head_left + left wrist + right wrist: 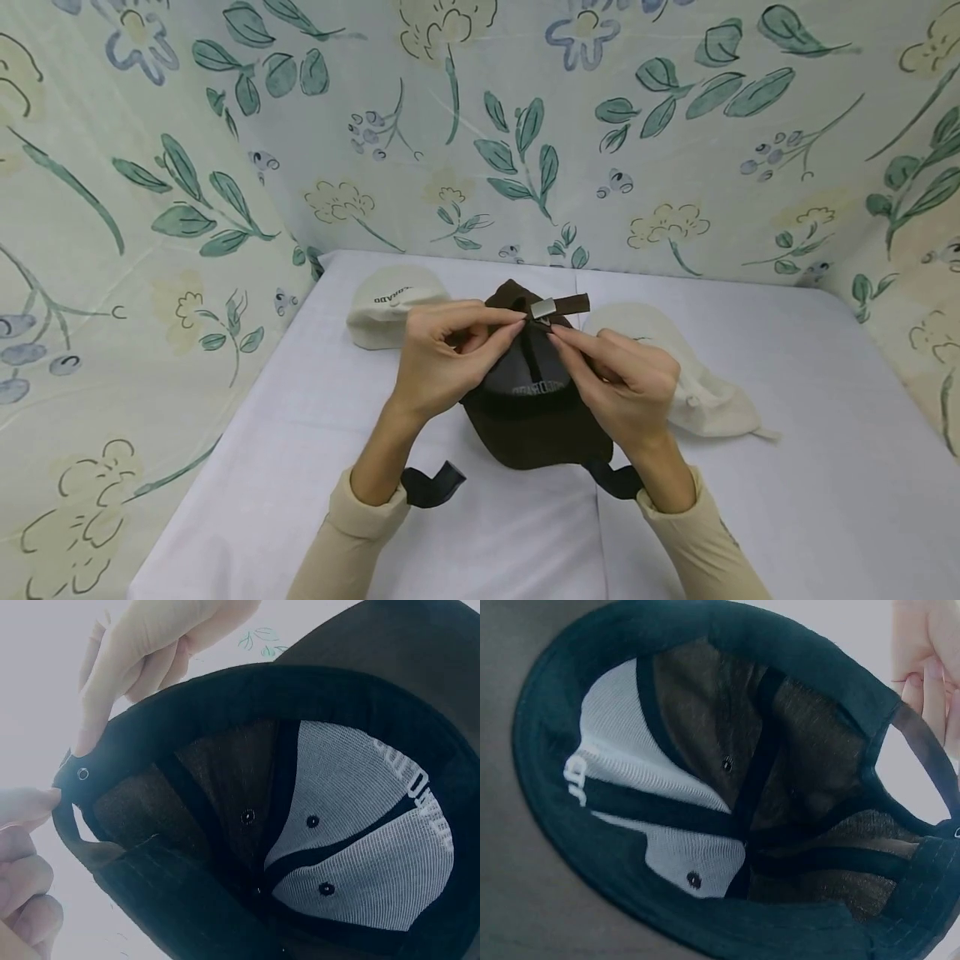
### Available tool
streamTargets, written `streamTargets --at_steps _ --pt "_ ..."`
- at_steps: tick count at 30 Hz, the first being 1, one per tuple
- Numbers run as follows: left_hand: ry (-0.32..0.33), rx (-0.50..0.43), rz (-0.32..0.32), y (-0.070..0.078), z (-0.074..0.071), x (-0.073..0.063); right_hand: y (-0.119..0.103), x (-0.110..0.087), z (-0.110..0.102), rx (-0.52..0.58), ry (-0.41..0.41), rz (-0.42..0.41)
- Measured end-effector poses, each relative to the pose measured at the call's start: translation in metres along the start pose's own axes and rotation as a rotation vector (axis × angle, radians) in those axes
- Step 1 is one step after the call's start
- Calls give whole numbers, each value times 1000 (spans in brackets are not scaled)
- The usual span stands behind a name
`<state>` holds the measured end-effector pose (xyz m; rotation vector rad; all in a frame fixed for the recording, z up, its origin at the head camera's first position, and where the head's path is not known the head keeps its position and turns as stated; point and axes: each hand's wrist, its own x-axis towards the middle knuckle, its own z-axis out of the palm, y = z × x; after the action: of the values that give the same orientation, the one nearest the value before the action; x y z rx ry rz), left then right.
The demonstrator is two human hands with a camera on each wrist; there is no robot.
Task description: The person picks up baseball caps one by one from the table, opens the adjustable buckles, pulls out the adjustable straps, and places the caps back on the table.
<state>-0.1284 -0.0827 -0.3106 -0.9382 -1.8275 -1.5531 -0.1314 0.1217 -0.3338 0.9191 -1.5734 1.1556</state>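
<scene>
Both hands are on a dark brown baseball cap [536, 437], which is held above the middle of the table [247, 500], its brim toward the near side and the inside of its crown facing up. The left hand [450, 354] has its grip closed in a pinch, thumb and index finger meeting on the cap's back strap just left of a metal buckle [543, 308]. The right hand [626, 371] pinches the same strap just on the near side of the buckle, thumb and index finger together, the other fingers curled in. A loose strap end [575, 303] sticks out to the right of the buckle.

In the left wrist view, the crown shows pale mesh lining [352, 810] with partly readable light lettering at its front, dark seam tape and small round eyelets. The right wrist view shows the opening above the back strap.

A cream cap with dark lettering [386, 312] sits at the far left, partly behind the left hand. A second pale cap [712, 404] lies to the right, partly behind the right hand. Beige sleeves [337, 542] cover the forearms, with a black band at each wrist. Floral fabric [420, 167] hangs around the table.
</scene>
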Motion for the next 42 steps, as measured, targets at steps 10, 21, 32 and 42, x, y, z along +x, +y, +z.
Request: streamTargets --at_steps 10,21,32,42 --pt "-22 16 30 -1 0 -1 -4 1 2 6 30 -25" --pt "-39 19 35 -1 0 -1 -7 2 3 0 51 -32" --pt "-54 32 45 0 -1 -1 -7 0 3 30 53 -18" --pt "-21 7 47 2 3 -1 -8 1 5 41 78 -10"
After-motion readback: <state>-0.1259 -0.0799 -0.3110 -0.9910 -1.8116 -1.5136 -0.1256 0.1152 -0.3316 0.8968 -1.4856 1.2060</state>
